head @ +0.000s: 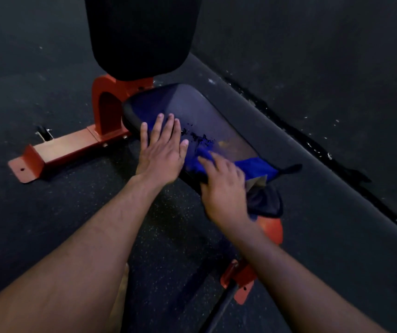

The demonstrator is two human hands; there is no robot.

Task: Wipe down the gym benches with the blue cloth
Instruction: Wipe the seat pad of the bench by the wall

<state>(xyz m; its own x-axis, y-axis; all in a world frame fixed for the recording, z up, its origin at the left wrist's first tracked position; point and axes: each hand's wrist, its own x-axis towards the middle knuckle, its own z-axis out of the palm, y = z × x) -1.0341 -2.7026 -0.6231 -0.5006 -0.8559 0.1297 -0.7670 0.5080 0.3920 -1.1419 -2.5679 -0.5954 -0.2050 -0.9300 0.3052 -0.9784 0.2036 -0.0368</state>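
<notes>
left hand point(162, 150) flat on seat pad point(192, 111); right hand point(224, 186) blurred, pressing blue cloth point(252, 164).

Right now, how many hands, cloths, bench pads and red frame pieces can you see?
Hands: 2, left hand flat on the seat, right hand on the cloth
Blue cloth: 1
Black bench pads: 2, seat pad, back pad
Red frame pieces: 2, front foot, rear bracket
Total: 7
</notes>
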